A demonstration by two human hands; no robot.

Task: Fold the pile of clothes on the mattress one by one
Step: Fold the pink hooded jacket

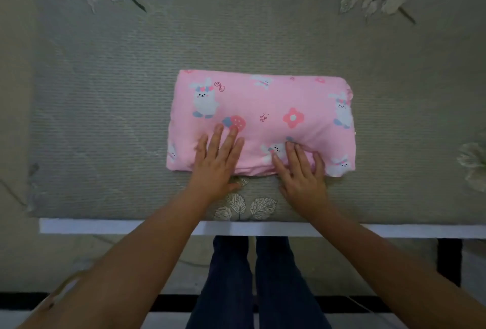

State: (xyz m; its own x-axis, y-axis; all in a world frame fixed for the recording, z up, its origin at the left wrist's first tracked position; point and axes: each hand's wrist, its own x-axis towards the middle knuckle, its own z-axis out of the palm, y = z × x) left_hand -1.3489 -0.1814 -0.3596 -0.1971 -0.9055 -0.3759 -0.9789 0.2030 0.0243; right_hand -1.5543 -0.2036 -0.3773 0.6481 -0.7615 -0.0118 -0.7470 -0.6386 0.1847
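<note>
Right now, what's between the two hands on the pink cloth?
Head view: only pink bunny-print cloth, bare between the left hand and the right hand.

Both our arms reach forward, palms down.
Our left hand [216, 163] lies flat with fingers [231, 142] straight and spread; our right hand [299, 173] presses down, fingers slightly bent.

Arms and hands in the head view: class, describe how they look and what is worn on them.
Both forearms are bare, with no sleeves in view. The left hand and the right hand wear no gloves. A small dark mark on a left finger might be a ring; too blurred to tell. No watch or bracelet shows.
</note>
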